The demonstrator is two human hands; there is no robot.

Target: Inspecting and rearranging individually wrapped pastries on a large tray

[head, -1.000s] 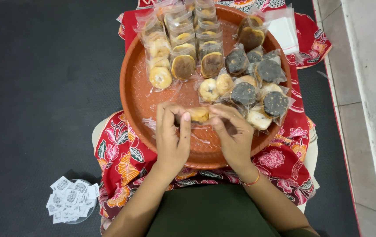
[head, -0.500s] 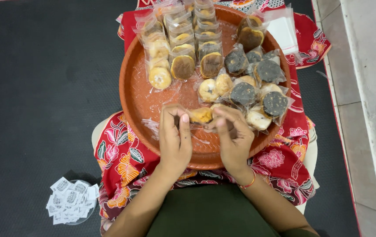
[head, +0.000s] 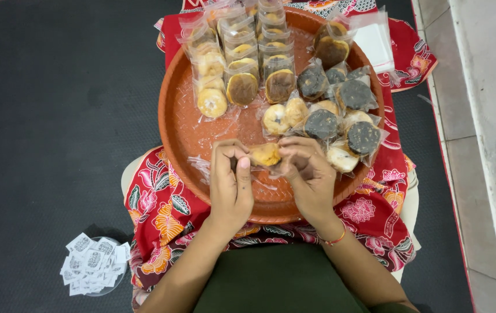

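We see a golden cookie (head: 266,154) in a clear wrapper, held over the near part of the round brown tray (head: 178,124). The left hand (head: 231,182) and right hand (head: 308,177) each keep a pinching grip on it. Bagged cookies (head: 242,64) lie beyond.

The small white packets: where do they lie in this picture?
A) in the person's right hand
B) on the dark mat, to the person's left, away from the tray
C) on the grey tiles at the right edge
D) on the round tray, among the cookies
B: the small white packets lie in a heap on the dark mat, well apart from the tray.
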